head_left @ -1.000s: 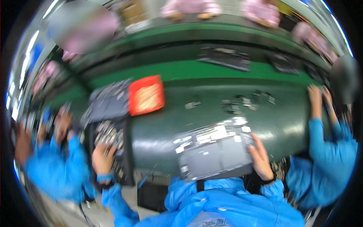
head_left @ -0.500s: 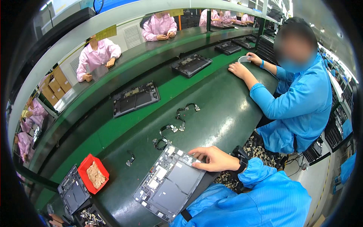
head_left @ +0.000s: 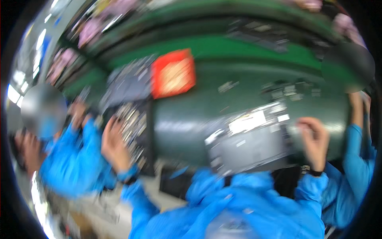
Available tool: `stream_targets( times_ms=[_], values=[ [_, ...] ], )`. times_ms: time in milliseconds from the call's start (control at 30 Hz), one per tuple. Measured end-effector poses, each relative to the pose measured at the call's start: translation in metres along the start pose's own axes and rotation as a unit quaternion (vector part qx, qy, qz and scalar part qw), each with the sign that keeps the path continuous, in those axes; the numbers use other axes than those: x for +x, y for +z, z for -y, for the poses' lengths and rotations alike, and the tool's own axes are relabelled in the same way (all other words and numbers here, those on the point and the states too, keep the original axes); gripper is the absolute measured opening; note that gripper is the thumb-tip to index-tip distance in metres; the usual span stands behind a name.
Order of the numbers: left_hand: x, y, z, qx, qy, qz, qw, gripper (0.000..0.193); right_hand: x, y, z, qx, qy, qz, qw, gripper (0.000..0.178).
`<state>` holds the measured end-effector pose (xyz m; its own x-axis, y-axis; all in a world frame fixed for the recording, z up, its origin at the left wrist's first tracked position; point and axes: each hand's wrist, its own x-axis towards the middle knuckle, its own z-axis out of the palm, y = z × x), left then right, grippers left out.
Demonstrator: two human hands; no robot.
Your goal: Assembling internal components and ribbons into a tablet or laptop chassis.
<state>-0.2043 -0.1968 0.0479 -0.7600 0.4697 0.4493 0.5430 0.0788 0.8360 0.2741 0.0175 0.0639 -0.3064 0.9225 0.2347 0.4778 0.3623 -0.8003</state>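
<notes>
The picture is smeared by motion. In front of me lies an opened flat electronic device, its circuit board along the far side and large grey panels nearer me. My right hand is raised just right of it, fingers curved, thumb and fingertips apart, nothing visible between them. Far to the left, my left hand is at the edge of a dark tray full of small metallic parts. Its fingers are too blurred to show whether they hold anything.
A red bin with tan contents stands beyond the tray, next to another opened device. Small cable parts lie on the green bench. Co-workers in blue sit at my left and right.
My view has swung left and blurred. My left hand has come into sight by the parts tray. My right hand has left the device's edge and is now apart from it.
</notes>
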Motion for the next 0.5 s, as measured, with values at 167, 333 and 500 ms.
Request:
stream_targets(
  times_ms=[167,333,500],
  values=[
    [0.010,-0.001,0.008,0.033,0.013,0.077,0.996,0.019,0.000,0.000,-0.053,0.098,0.023,0.060,0.993,0.019],
    [-0.004,0.010,-0.046,0.093,0.131,0.042,0.986,0.016,-0.005,0.003,-0.012,0.170,-0.003,0.134,0.976,0.026],
    [-0.043,0.093,-0.108,-0.018,0.374,0.159,0.914,0.023,0.026,0.040,0.064,0.246,0.007,0.382,0.891,0.038]
  ],
)
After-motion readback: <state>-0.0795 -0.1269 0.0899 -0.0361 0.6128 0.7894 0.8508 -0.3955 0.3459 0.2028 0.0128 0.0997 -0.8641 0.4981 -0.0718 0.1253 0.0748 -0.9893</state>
